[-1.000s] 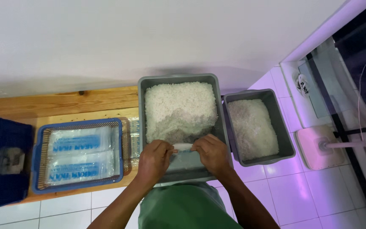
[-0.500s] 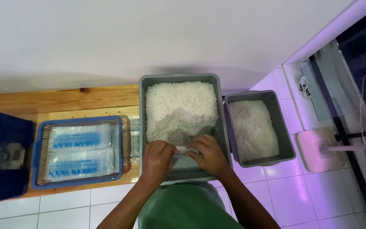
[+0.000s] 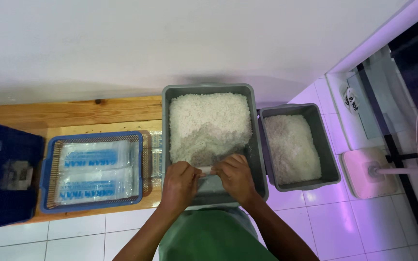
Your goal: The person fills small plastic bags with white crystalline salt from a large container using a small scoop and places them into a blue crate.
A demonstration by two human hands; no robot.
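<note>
Seen from above: large grey tub (image 3: 255, 145) heaped with white grains (image 3: 210, 123), taken here as the landmark. Grains piled toward the far wall of the tub, bare grey floor showing at the near end.

Over that near end, left hand (image 3: 179, 180) and right hand (image 3: 235, 175), close together, knuckles up. Between them a small clear plastic bag (image 3: 206, 169), pinched at either edge: left hand closed on its left end, right hand closed on its right end, fingers curled under. Bag just above the edge of the grain heap, inside the tub's outline; whether touching the grains, cannot tell. Contents of the bag too small to make out.

Just right of the large tub, touching or nearly so, a smaller grey tub (image 3: 329, 150), also filled with white grains.

Left of the large tub, on a wooden table (image 3: 73, 112), a blue wire basket (image 3: 139, 169) holding flat clear packets with blue print (image 3: 93, 171). Between basket and tub, a narrow stack of clear plastic (image 3: 155, 153). Further left again, a dark blue crate (image 3: 6, 179) at the frame edge.

Near side of the tub: green garment (image 3: 214, 237) of the person, forearms reaching forward over it. White tiled floor (image 3: 315, 222) below and to the right. Well right of the smaller tub, a pale flat mop head (image 3: 364, 171) with its handle running off to the right.
</note>
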